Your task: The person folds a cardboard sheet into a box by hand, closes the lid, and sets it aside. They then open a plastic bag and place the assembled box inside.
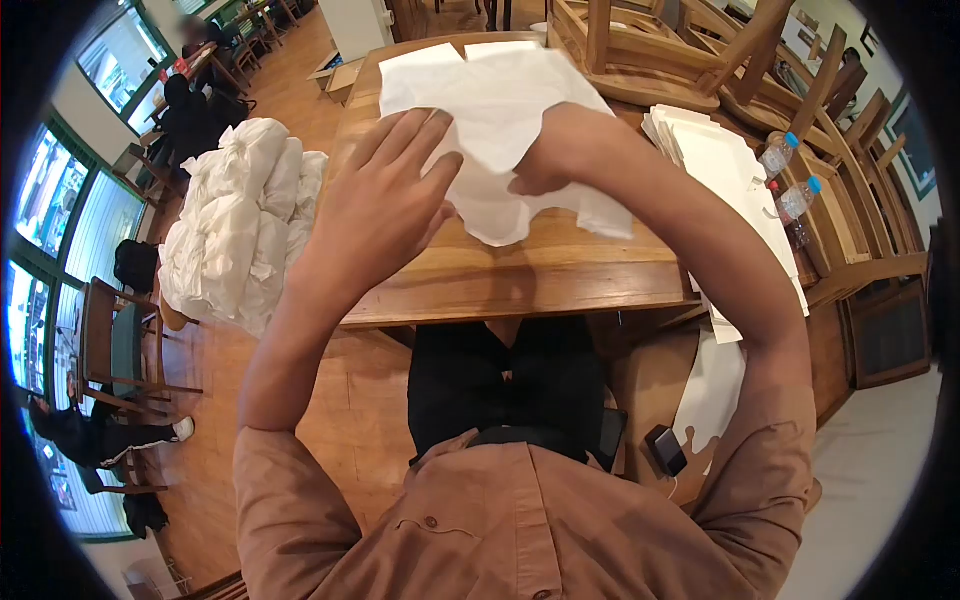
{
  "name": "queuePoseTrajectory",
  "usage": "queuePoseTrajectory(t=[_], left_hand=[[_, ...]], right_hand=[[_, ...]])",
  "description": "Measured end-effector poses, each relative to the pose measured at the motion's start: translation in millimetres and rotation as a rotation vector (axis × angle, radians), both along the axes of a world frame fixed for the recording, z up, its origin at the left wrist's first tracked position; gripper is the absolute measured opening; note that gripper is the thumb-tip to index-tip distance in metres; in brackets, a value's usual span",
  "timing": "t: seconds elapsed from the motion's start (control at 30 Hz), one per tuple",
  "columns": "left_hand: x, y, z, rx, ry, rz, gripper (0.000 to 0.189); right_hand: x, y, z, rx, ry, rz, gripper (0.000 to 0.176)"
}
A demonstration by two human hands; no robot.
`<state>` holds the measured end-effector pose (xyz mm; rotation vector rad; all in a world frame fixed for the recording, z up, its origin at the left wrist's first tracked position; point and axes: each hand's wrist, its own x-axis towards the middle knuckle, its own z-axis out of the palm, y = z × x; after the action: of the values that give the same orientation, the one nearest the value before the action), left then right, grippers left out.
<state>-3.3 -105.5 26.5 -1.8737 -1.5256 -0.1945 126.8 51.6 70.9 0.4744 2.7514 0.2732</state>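
Note:
A thin white sheet [490,110] with a curved, cut-out edge lies partly raised over the wooden table [600,275] in front of me; whether it is paper or cloth I cannot make out. My left hand [385,190] is at its left side, fingers stretched forward and somewhat apart, the fingertips over the sheet. On the other side my right hand [575,150] is bent inward, its fingers curled round a lifted part of the sheet. The lower edge of the sheet hangs loosely above the tabletop, between both hands.
A pile of white tied bundles [235,220] stands left of the table. To the right lie stacked white sheets [725,180], with plastic bottles [797,200] beside them. Upturned wooden chairs [640,50] crowd the back right. A dark small box [665,450] sits low on my right. People sit farther left.

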Motion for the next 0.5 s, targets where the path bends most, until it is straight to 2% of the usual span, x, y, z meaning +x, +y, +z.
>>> queuePoseTrajectory(t=[0.1,0.17,0.3,0.37,0.4,0.43,0.5], left_hand=[[-10.1,-13.2,-7.0,0.041,-0.026,-0.002,0.021],[-23.5,-19.2,-19.6,0.057,-0.11,-0.096,0.033],[-28.1,-23.2,-39.6,0.165,-0.126,-0.073,0.044],[-24.0,-21.6,-56.7,0.343,-0.371,0.056,0.05],[-28.9,-18.4,-69.9,0.345,-0.441,0.076,0.058],[-29.6,-16.4,-80.2,0.346,-0.439,0.078,0.058],[-26.6,-12.3,-97.5,0.245,-1.062,0.172,0.059]], right_hand=[[4.9,-11.3,-10.1,-0.006,0.103,0.108,0.033],[4.6,-14.0,-17.7,0.028,0.195,0.171,0.031],[3.1,-13.9,-24.0,-0.038,0.259,0.164,0.035],[-1.2,-4.6,-35.3,-0.051,0.29,0.182,0.035],[-4.2,1.3,-42.0,-0.035,0.257,0.231,0.034],[-7.9,6.8,-48.9,-0.02,0.223,0.279,0.034],[-16.9,13.3,-58.0,-0.014,0.143,0.294,0.033]])
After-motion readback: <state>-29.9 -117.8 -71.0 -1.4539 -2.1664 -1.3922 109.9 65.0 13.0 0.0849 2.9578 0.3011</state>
